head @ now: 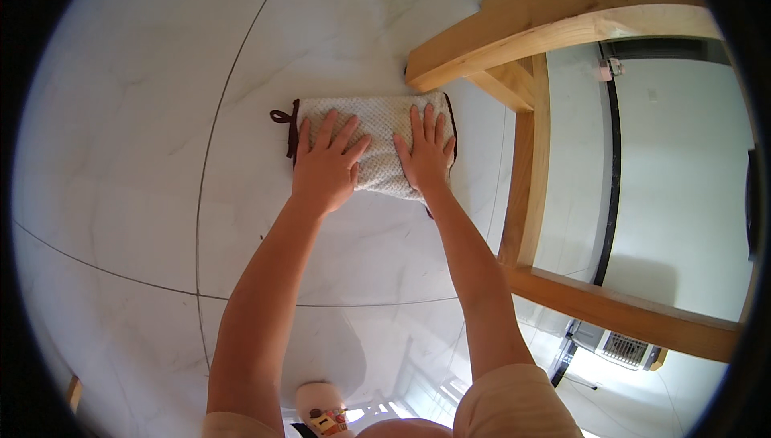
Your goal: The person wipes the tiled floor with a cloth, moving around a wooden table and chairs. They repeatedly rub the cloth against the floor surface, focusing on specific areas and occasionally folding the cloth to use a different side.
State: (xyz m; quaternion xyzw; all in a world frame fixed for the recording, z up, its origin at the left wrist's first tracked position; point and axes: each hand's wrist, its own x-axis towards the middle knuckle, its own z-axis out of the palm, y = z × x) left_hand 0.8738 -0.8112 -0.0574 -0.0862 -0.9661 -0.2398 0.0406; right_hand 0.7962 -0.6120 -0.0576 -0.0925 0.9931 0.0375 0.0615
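Note:
A folded white textured cloth [385, 131] with dark trim and a small hanging loop lies on the marble-look tiled floor. Flat on its left part rests my left hand [328, 158], fingers spread. My right hand [429, 149] presses palm-down on the right part, its fingers slightly apart. Neither hand has its fingers wrapped around the cloth. One dark-edged corner sticks out near my right wrist.
Right of the cloth stands wooden furniture; its thick leg [458, 52] ends close to the cloth's upper right. A lower wooden rail [626, 311] runs rightward. Beyond it are a white wall [680, 185] and a grey appliance with a grille [623, 347].

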